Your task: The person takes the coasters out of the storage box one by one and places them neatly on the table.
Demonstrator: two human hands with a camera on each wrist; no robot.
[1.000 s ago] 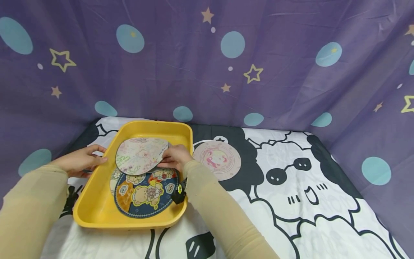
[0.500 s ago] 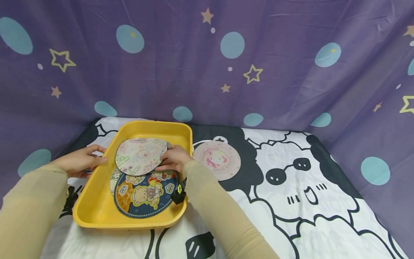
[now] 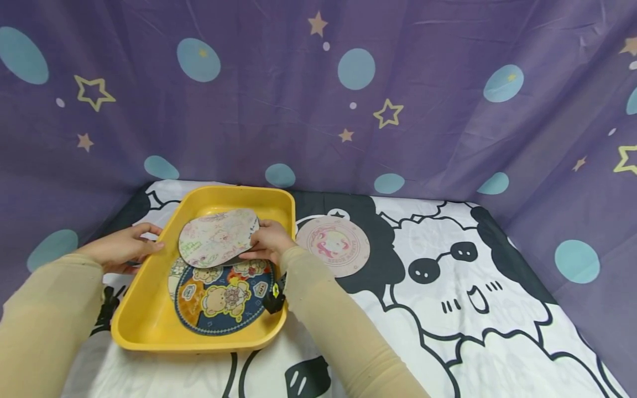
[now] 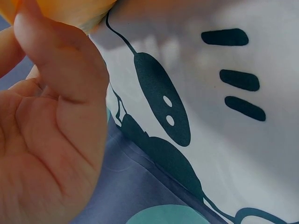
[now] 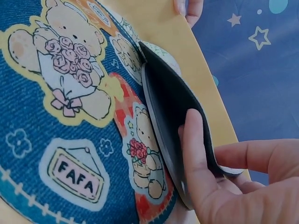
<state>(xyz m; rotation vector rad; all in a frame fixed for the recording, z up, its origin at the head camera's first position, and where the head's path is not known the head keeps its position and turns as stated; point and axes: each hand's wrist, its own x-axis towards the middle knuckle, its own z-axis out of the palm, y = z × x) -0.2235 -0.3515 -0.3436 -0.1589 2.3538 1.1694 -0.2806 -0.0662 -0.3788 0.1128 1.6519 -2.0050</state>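
Observation:
A yellow tray (image 3: 149, 326) holds round mouse pads. On top is a pale, flower-patterned mouse pad (image 3: 214, 237), bent, its right edge lifted. My right hand (image 3: 271, 241) pinches that edge, with the thumb against the black underside (image 5: 175, 100) in the right wrist view. Under it lies a dark blue mouse pad (image 3: 219, 307) with bears on it, and a pale edge (image 3: 175, 272) shows beneath at its left. My left hand (image 3: 126, 247) grips the tray's left rim, thumb on the edge and fingers at the outer side.
A pink round mouse pad (image 3: 334, 246) lies flat on the cartoon-printed white cloth (image 3: 497, 365), just right of the tray. A purple star-patterned curtain (image 3: 298, 110) hangs behind. A black strap (image 3: 275, 296) sits at my right wrist.
The pale mouse pad has bent further, its near right edge rising and its outline growing narrower. My right hand has shifted only slightly; my left hand stays at the rim.

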